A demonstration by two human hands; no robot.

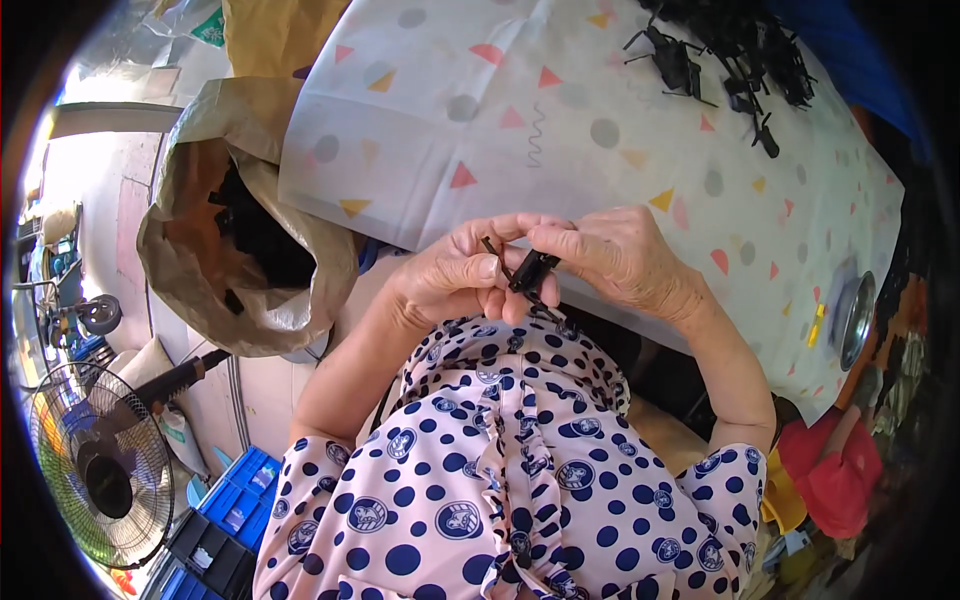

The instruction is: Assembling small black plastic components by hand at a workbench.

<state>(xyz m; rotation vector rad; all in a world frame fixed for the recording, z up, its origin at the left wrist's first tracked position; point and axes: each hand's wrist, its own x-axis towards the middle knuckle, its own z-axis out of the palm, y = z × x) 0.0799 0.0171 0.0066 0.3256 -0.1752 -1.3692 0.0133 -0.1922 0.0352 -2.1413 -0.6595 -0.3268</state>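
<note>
Between my two hands, just off the table's near edge, is a small black plastic part (533, 272) with thin prongs sticking out. My left hand (465, 265) pinches it between thumb and fingers from the left. The fingers of my right hand (615, 255) close on its upper right end. A heap of similar black parts (755, 55) lies at the far right of the table, with a few loose ones at its near side. To the left of my hands, an open woven sack (165, 245) holds more black pieces.
A white cloth with coloured shapes covers the table (560, 130). A round metal dish (857, 320) and a small yellow stick (816, 326) are at its right edge. On the left stand a fan (105, 470) and blue crates (240, 495). Red cloth (835, 475) hangs at lower right.
</note>
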